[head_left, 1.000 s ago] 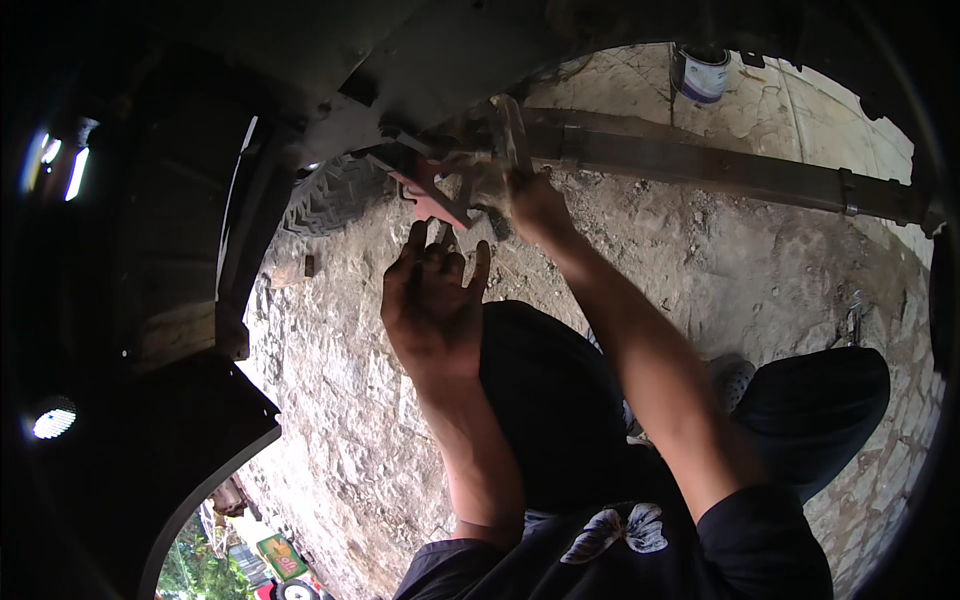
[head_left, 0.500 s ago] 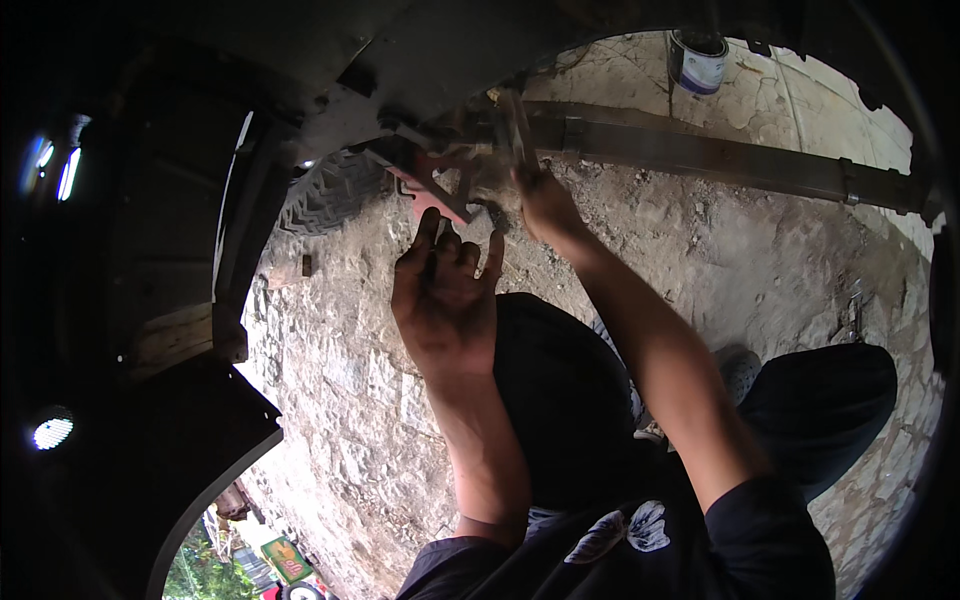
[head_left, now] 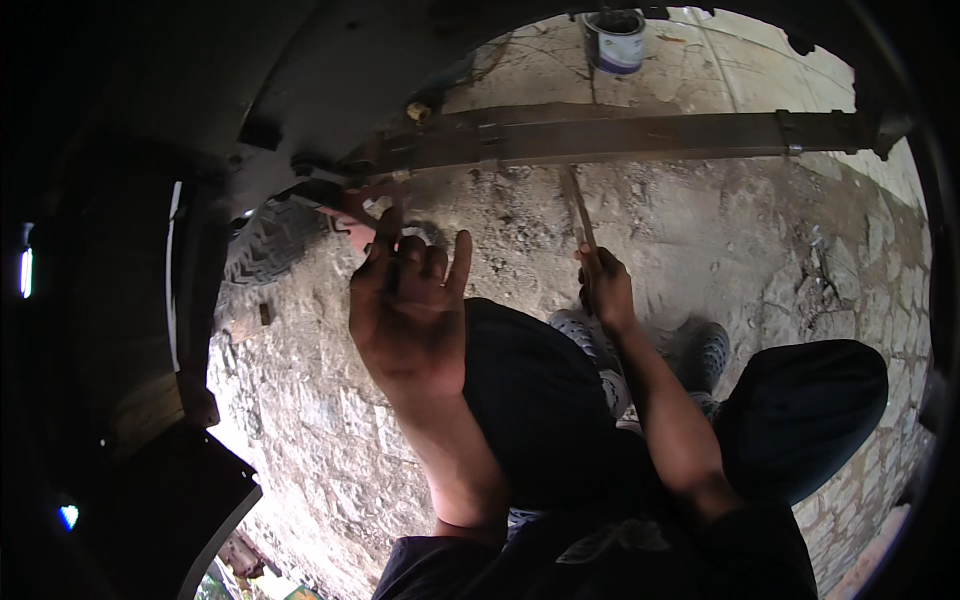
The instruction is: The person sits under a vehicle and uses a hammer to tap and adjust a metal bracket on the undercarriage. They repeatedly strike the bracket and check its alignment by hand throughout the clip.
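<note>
My right hand (head_left: 612,292) is closed round the lower end of a long, narrow, flat bar-like tool (head_left: 580,205). Its far end points up toward the dark metal beam (head_left: 650,138), and I cannot make out its exact kind. My left hand (head_left: 415,300) is raised, palm toward me, its skin darkened. Its little finger is stretched out, the middle fingers are bent, and another finger reaches up at a faded red metal bracket (head_left: 350,220). Whether that finger touches the bracket is unclear. No held thing shows in the left hand.
Dark vehicle underbody panels (head_left: 330,90) hang overhead and on the left. Behind the red bracket is a knobbly tyre (head_left: 262,245). A paint can (head_left: 615,45) stands beyond the beam. Below lies rough stone ground (head_left: 310,400), with my shoes (head_left: 705,355) and bent knees over it.
My right hand has drawn the bar-like tool down and right, away from the bracket and beam's left end. My left hand keeps nearly the same pose by the bracket. The view has shifted.
</note>
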{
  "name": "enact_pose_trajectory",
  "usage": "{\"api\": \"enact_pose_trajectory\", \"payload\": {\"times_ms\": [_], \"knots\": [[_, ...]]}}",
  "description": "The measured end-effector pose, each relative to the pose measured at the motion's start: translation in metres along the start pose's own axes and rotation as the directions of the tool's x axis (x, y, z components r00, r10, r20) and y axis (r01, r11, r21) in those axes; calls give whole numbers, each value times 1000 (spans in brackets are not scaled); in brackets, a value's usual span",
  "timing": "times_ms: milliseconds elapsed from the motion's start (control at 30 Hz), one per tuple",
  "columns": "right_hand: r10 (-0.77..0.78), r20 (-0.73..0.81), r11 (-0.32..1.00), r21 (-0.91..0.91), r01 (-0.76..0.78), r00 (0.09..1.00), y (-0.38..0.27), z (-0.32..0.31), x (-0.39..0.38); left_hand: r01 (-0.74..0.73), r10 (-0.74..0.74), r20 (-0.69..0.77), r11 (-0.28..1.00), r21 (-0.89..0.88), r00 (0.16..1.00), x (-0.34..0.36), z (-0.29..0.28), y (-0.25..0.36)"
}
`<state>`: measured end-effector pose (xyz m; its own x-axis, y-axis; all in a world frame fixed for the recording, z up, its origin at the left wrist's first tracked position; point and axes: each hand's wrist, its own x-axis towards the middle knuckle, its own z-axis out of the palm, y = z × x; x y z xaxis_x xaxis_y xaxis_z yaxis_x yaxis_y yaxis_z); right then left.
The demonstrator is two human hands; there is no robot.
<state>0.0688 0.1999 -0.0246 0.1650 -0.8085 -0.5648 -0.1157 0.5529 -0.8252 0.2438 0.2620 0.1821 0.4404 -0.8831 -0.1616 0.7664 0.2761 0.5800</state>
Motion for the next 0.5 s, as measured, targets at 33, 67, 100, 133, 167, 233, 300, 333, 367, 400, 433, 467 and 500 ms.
{"api": "enact_pose_trajectory", "payload": {"times_ms": [33,67,100,133,167,233,300,333,367,400,433,467,500], "knots": [[21,6,999,49,-22,1000,-17,-9,-4,-34,37,-90,999,30,995,2,9,-6],[15,23,998,67,-16,1000,-19,-20,-4,-18,18,-72,1000,3,997,3,11,-9],[1,18,999,42,-2,1000,-26,-30,-9,4,-5,-50,1000,-26,999,5,11,-10],[-5,15,1000,13,5,1000,-37,-37,-19,38,-32,103,997,-62,994,7,4,-9],[-8,11,1000,-16,8,1000,-48,-43,-29,60,-52,101,995,-83,994,6,3,-10],[1,-44,1000,25,0,999,-67,-60,-44,85,-64,161,988,-128,985,0,10,-17],[-19,-104,999,39,24,994,-85,-79,-62,124,-86,216,978,-169,973,-3,20,-24],[-31,-184,999,34,38,983,-89,-92,-69,109,-88,173,987,-119,981,-6,29,-32],[-81,-259,997,-2,83,963,-91,-105,-78,97,-88,128,993,-66,988,-8,38,-39],[-140,-327,990,-41,134,935,-94,-117,-88,120,-111,135,991,-64,985,-9,45,-44],[-200,-388,980,-86,181,900,-96,-131,-96,143,-133,140,988,-63,981,-9,51,-49],[-287,-418,953,-214,214,862,-97,-150,-101,165,-155,143,984,-61,977,-8,56,-55],[-329,-453,925,-332,186,829,-110,-165,-113,180,-168,169,982,-60,971,-9,61,-58]]}}
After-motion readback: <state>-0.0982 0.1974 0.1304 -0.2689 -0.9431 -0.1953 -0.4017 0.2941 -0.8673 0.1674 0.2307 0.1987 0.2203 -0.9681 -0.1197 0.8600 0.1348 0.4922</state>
